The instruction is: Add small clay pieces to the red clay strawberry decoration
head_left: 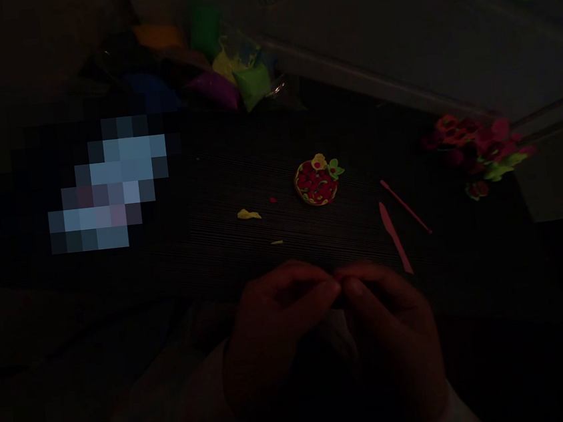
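In the dim light my left hand [292, 310] and my right hand [391, 323] meet at the fingertips near the table's front edge. Both are closed in a pinch. A tiny piece of red clay [338, 277] shows between them, mostly hidden by the fingers. Beyond the hands lies a small round clay piece [316, 184] with a yellow rim, red filling, a yellow flower and green leaves. To its left are a red clay bit [273, 200], a yellow clay scrap [248, 214] and a thin yellow sliver [277, 242].
A pink plastic knife [395, 239] and a thin pink stick tool [406, 206] lie on the dark table [225, 156] to the right. Colourful clay flowers [486, 146] stand at far right. Several coloured clay packets [253, 85] sit at the back. A pixelated bright patch [128, 166] is at left.
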Motion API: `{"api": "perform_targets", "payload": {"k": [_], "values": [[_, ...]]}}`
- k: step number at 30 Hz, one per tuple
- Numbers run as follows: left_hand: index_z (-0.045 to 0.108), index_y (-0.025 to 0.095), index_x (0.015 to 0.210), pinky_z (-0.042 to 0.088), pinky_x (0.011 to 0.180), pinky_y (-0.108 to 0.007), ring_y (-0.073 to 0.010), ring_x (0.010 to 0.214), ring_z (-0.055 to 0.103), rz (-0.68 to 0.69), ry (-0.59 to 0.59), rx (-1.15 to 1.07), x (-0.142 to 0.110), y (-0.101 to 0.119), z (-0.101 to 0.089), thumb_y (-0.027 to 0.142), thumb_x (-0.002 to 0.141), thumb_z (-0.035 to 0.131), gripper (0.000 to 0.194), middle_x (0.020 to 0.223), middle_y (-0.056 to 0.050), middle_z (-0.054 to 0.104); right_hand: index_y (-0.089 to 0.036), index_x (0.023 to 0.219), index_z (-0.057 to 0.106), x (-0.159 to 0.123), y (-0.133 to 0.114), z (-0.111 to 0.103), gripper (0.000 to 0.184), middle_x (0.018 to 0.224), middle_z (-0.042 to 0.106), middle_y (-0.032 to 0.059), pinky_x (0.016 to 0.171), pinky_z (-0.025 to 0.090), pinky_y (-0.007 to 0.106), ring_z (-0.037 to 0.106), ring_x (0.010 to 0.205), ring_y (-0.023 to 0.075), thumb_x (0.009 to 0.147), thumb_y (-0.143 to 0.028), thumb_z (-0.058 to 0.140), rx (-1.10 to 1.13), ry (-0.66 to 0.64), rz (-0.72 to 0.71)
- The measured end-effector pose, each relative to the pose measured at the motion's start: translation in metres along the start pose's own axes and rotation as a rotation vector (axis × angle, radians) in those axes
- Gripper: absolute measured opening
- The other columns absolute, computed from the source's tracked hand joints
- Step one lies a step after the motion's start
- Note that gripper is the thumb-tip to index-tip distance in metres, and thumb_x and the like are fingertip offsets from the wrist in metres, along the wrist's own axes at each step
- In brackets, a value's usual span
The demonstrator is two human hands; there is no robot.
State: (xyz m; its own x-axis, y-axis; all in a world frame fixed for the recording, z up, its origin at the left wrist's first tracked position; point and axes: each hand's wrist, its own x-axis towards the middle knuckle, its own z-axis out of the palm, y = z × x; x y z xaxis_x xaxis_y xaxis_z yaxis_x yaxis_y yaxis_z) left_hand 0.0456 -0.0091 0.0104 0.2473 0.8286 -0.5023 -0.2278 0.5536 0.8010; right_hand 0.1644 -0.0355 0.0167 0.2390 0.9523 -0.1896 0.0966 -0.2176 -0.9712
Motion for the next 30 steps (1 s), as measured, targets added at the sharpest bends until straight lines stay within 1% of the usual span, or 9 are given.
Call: {"api": "perform_targets", "payload": {"k": [7,9,11,13,15,17,18,24,30], "values": [[0.066,0.021,0.058,0.039,0.052,-0.011,-0.0032,0.054,0.051,-0.041,-0.034,-0.016,0.0,0.002,0.0,0.015,0.065,0.064,0.01,0.057,0.009,0.06,-0.03,0.07,0.067,0.002,-0.002,0.001,0.011,0.065,0.063,-0.007,0.055,0.045,0.014,0.057,0.06,0.0059,0.07,-0.02,0.062,0.024,-0.014,-0.027],[0.065,0.021,0.057,0.04,0.053,-0.011,-0.0036,0.055,0.052,-0.058,-0.028,-0.009,0.001,0.001,0.0,0.014,0.063,0.065,0.009,0.057,0.008,0.06,-0.03,0.069,0.066,0.003,-0.002,0.001,0.009,0.063,0.062,-0.0065,0.053,0.045,0.015,0.057,0.059,0.0065,0.07,-0.022,0.063,0.022,-0.008,-0.022],[0.065,0.022,0.062,0.041,0.053,-0.012,-0.0046,0.057,0.054,-0.067,-0.006,-0.013,0.001,0.0,-0.001,0.016,0.061,0.067,0.007,0.059,0.008,0.062,-0.029,0.068,0.066,0.003,-0.003,0.0,0.007,0.063,0.062,-0.006,0.053,0.045,0.016,0.057,0.059,0.0072,0.071,-0.023,0.063,0.003,0.002,-0.022],[0.066,0.025,0.068,0.042,0.054,-0.013,-0.0061,0.06,0.056,-0.023,0.022,0.011,0.0,0.0,-0.003,0.017,0.06,0.069,0.011,0.063,0.008,0.063,-0.028,0.067,0.065,0.005,-0.004,-0.002,0.006,0.063,0.062,-0.0055,0.054,0.045,0.017,0.057,0.06,0.0079,0.071,-0.024,0.062,-0.034,-0.01,-0.016],[0.067,0.026,0.071,0.044,0.056,-0.014,-0.0076,0.063,0.057,0.088,0.045,0.098,0.0,0.002,-0.005,0.018,0.06,0.069,0.014,0.069,0.007,0.065,-0.027,0.066,0.065,0.007,-0.006,-0.003,0.006,0.062,0.062,-0.005,0.055,0.045,0.018,0.058,0.059,0.0087,0.07,-0.024,0.062,-0.076,-0.032,-0.005],[0.069,0.026,0.07,0.045,0.059,-0.015,-0.0087,0.066,0.057,0.194,0.037,0.218,0.0,0.008,-0.008,0.018,0.061,0.068,0.011,0.072,0.006,0.065,-0.025,0.065,0.065,0.009,-0.009,-0.003,0.005,0.061,0.063,-0.0041,0.055,0.046,0.02,0.058,0.059,0.01,0.068,-0.024,0.063,-0.118,-0.056,-0.006],[0.069,0.026,0.069,0.045,0.06,-0.016,-0.0092,0.067,0.058,0.216,0.024,0.27,0.001,0.012,-0.009,0.018,0.063,0.067,0.01,0.073,0.005,0.066,-0.024,0.064,0.065,0.009,-0.01,-0.003,0.004,0.061,0.063,-0.0037,0.055,0.046,0.021,0.059,0.059,0.0105,0.067,-0.023,0.063,-0.138,-0.064,-0.01],[0.07,0.027,0.069,0.044,0.063,-0.014,-0.0092,0.071,0.061,0.179,-0.059,0.426,0.005,0.025,-0.012,0.023,0.067,0.065,0.007,0.075,0.006,0.068,-0.023,0.064,0.064,0.012,-0.014,-0.004,0.006,0.062,0.063,-0.0024,0.057,0.047,0.025,0.059,0.06,0.0125,0.069,-0.024,0.061,-0.221,-0.09,-0.035],[0.07,0.027,0.07,0.045,0.066,-0.015,-0.0099,0.072,0.062,0.195,-0.062,0.458,0.007,0.027,-0.015,0.022,0.068,0.065,0.008,0.076,0.006,0.069,-0.022,0.067,0.064,0.016,-0.014,-0.008,0.007,0.063,0.063,-0.0029,0.061,0.046,0.025,0.058,0.061,0.0117,0.072,-0.024,0.06,-0.27,-0.171,-0.049]]}}
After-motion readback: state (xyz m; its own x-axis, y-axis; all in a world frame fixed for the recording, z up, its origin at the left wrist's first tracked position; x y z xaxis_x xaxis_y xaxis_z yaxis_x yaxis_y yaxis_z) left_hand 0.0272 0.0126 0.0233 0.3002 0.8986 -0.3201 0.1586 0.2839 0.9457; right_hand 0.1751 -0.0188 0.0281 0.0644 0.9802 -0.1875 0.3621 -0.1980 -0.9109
